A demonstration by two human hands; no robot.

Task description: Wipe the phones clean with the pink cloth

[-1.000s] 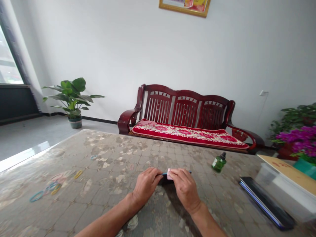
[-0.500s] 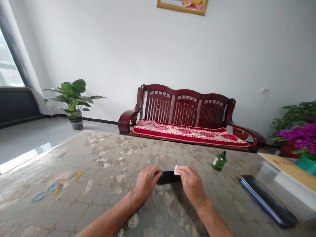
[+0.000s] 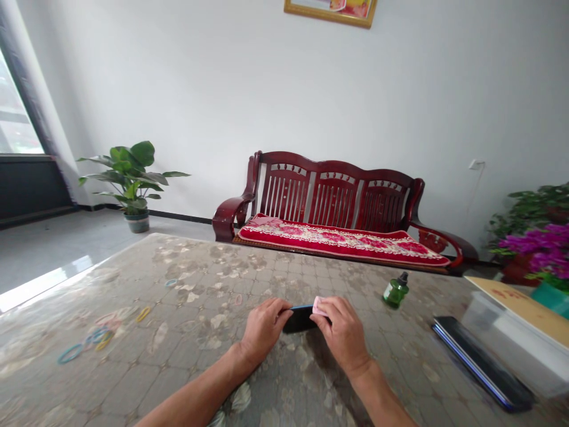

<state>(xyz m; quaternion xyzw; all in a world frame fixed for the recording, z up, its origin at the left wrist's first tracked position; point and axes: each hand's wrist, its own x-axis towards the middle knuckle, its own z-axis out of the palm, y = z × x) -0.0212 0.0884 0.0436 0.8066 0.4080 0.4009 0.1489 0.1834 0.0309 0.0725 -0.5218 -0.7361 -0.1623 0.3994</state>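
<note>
Gripping a dark, phone-like slab [image 3: 297, 321] out over the near-middle of the table, the left hand [image 3: 267, 325] has thumb and fingers clamped together on its left end. Looks like a pinch right at the end is meant to steady it and leave most of the broad face uncovered, though that's just my read. The slab is tilted up with its blue edge on top, and I can't tell whether the bottom edge touches the patterned tablecloth [image 3: 191, 362] or hangs just above it. Over on the right, the right hand [image 3: 341, 327] has its fingers closed on a small pink cloth [image 3: 317, 305], bunched against the slab's top edge, with the thumb in front of the dark face. My guess is the cloth is folded that small so the fingertips can press it right on the edge. The slab's right end is hidden behind that hand, so no clue what's there. Farther right there's a green bottle [image 3: 395, 293] standing upright, and nearer, a stack of dark slabs [image 3: 482, 363] lies beside a clear plastic box [image 3: 484, 323], probably kept off to the side so the elbows get room. Loose hair ties [image 3: 70, 354] are scattered on the left, well apart from both hands.
</note>
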